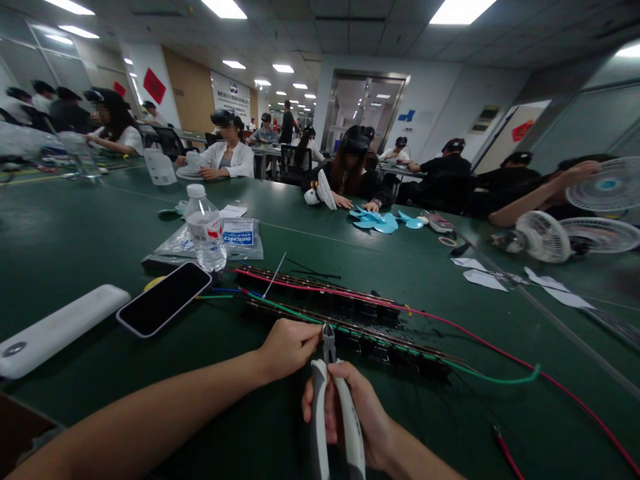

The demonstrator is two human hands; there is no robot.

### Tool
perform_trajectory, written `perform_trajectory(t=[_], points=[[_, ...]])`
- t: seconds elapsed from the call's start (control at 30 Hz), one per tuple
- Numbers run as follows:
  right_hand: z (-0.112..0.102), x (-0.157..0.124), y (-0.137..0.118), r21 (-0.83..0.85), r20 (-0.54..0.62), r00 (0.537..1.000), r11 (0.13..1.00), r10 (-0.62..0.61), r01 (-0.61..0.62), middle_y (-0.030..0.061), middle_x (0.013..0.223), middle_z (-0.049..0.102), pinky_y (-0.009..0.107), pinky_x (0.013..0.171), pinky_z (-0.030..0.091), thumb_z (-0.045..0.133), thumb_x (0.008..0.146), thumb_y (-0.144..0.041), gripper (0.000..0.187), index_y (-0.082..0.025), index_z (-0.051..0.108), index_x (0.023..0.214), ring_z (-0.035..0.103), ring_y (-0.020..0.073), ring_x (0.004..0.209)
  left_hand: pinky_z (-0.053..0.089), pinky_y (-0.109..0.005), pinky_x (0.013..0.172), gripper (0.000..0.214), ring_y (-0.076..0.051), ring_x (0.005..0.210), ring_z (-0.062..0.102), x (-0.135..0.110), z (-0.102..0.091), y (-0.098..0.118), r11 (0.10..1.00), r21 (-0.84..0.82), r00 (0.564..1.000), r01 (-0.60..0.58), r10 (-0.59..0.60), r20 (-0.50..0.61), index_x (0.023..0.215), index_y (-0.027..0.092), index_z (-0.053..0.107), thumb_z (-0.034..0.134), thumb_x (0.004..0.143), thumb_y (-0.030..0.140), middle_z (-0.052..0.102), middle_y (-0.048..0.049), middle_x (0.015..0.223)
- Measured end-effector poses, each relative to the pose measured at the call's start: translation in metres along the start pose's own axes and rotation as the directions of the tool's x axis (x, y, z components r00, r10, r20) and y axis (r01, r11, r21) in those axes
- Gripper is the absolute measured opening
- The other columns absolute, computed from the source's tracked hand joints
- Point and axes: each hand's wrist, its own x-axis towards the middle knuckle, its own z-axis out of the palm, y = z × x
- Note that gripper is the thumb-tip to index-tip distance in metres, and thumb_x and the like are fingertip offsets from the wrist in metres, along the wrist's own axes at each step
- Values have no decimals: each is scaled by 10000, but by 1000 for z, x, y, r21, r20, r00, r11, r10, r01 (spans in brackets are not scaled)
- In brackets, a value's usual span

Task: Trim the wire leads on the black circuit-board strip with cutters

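Note:
My right hand point(367, 410) is wrapped round the grey-and-white handles of a pair of diagonal cutters point(329, 345), jaws pointing away from me. Beside the jaws, my left hand point(284, 348) is closed in a pinch at the near edge of a long black slotted strip point(367, 343); what its fingertips hold is too small to make out. A green wire point(500, 381) runs along this strip and past its right end. Behind lies a second dark strip point(370, 303), with a red wire point(450, 323) along it. A thin pale cable tie point(275, 275) sticks up at the left.
Left of my hands are a phone point(165, 300), a long white case point(65, 330), a water bottle point(205, 230) and a plastic bag point(250, 247). Across the green table point(125, 227) are blue fan blades point(377, 222), fan parts point(545, 237), paper scraps point(485, 279) and co-workers.

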Motion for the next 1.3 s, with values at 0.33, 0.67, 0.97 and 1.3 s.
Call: perform_trajectory(t=[0.33, 0.67, 0.97, 1.3], points=[[-1, 1, 0, 56, 88, 996, 998, -14, 9, 180, 737, 650, 193, 435, 370, 312, 811, -436, 531, -4, 619, 850, 499, 95, 456, 355, -175, 527, 252, -84, 522, 514, -2, 1, -2, 999, -27, 1000, 30, -30, -2, 652, 143, 561, 430, 866, 152, 570, 10, 581], [-2, 2, -1, 45, 79, 997, 999, -4, 0, 165, 700, 650, 190, 405, 334, 323, 814, -447, 515, -25, 620, 815, 482, 92, 432, 346, -171, 519, 259, -81, 522, 508, 0, 1, -1, 999, -25, 999, 41, -41, -1, 647, 143, 558, 429, 870, 161, 558, 16, 577], [0, 1, -2, 50, 70, 998, 999, -2, -1, 162, 686, 644, 196, 395, 292, 319, 814, -442, 506, -33, 616, 791, 463, 93, 415, 361, -172, 530, 265, -82, 530, 519, -1, 1, -2, 999, -23, 999, 33, -33, 0, 658, 142, 577, 425, 874, 158, 572, 13, 589], [-4, 2, -3, 48, 70, 997, 998, 24, -27, 155, 695, 644, 192, 395, 281, 342, 798, -455, 489, -48, 613, 800, 454, 91, 425, 371, -175, 530, 282, -86, 535, 522, 0, 0, -1, 999, -27, 1000, 20, -20, -5, 659, 139, 585, 414, 882, 159, 577, 4, 594]])
